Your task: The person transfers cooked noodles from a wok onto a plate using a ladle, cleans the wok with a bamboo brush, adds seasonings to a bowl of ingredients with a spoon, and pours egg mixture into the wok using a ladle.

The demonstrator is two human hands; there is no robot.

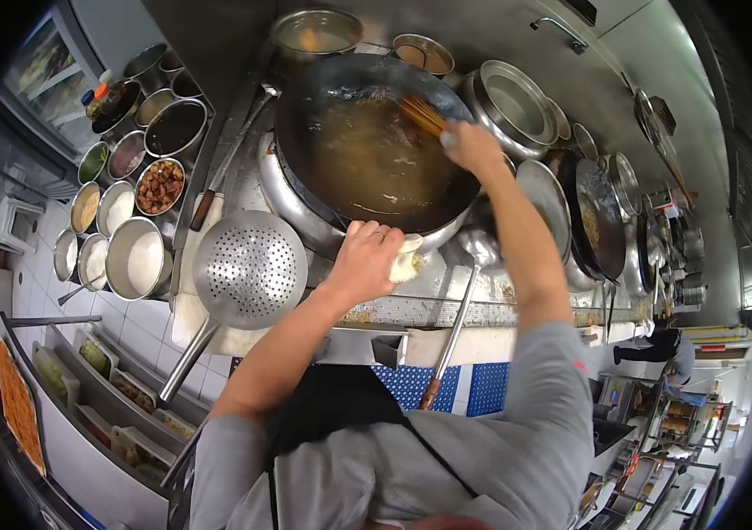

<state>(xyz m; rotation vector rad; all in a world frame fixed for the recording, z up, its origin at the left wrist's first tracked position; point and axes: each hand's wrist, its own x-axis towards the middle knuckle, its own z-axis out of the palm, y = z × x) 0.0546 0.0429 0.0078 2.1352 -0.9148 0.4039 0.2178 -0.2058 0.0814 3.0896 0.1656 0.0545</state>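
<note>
A large dark wok (301, 163) with murky brown water in it sits on the stove in front of me. My right hand (471, 147) is closed around a bamboo wok brush (423, 115), whose bristles point into the right side of the wok. At the near rim, my left hand (365, 258) is closed on a pale folded cloth (407, 259) against the wok's edge. The hand covers part of the cloth. A perforated strainer (250, 269) lies left of my left forearm. To the right of that hand is a long-handled ladle (479, 247).
Metal pots of seasonings, including one of browned chunks (160, 186), stand at left. Behind the wok are a pot of liquid (317, 32) and a smaller pot (423, 55). Another wok (601, 221) stands at right. A person (678, 356) is farther off.
</note>
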